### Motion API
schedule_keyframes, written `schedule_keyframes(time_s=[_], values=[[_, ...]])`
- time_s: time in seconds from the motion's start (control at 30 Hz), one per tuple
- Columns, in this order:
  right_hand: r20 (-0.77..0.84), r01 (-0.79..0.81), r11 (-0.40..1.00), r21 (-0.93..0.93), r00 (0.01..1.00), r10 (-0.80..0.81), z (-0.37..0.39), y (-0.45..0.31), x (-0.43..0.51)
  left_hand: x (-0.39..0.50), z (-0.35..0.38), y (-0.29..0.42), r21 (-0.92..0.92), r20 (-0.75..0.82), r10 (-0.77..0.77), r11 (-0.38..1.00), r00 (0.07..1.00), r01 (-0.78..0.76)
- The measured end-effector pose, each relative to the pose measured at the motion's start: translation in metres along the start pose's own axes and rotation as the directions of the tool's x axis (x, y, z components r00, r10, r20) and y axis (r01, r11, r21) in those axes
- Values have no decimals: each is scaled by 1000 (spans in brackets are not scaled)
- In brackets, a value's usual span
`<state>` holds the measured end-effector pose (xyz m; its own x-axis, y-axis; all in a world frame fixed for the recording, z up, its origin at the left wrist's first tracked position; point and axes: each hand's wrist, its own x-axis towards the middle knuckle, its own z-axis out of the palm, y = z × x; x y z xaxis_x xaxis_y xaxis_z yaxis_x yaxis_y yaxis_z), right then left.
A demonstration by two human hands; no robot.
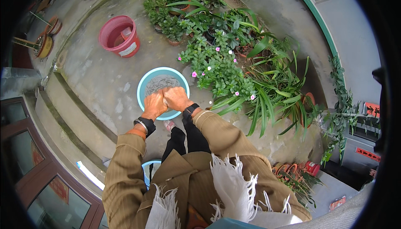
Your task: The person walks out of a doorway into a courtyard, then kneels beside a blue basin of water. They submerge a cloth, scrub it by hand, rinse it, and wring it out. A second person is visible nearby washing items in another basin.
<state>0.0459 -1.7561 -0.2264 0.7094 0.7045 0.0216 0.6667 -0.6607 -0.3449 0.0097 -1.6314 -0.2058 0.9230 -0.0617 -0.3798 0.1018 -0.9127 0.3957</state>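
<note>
A light-blue plastic basin (141, 86) stands on the concrete floor in front of my feet. Grey liquid with a rippled, streaky surface (161, 81) fills part of it. My left hand (155, 104) and my right hand (176, 98) meet above the near half of the basin, knuckles side by side and fingers curled under. Whatever may be inside the two fists is hidden from above. Black bands circle both wrists, and a silver bangle (143, 125) sits by the left one.
A red bucket (129, 44) holding a pale object stands beyond the basin, to the left. Potted plants with pink and white flowers (219, 69) crowd the right side. Concrete steps (78, 113) rise at left. Another blue-rimmed vessel (146, 172) is partly hidden by my coat.
</note>
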Motion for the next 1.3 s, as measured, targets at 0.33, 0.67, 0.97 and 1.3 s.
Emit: schedule_keyframes(time_s=[0.33, 0.67, 0.97, 1.3], values=[[155, -81, 983, 167, 986, 55, -47, 13, 17, 8, -8, 12, 10, -198, -73, 997, 977, 77], [-183, 451, 892, 10, 878, -442, -129, 31, 24, 11, -96, 31, -765, 418, -1, 539, 909, 352], [-184, 510, 860, 26, 847, -498, -143, 33, 35, 11, -115, 48, -525, 279, 73, 846, 957, 89], [-118, 448, 856, 256, 894, -433, -95, 52, 48, 30, -66, 34, -440, 281, -102, 870, 954, 222]])
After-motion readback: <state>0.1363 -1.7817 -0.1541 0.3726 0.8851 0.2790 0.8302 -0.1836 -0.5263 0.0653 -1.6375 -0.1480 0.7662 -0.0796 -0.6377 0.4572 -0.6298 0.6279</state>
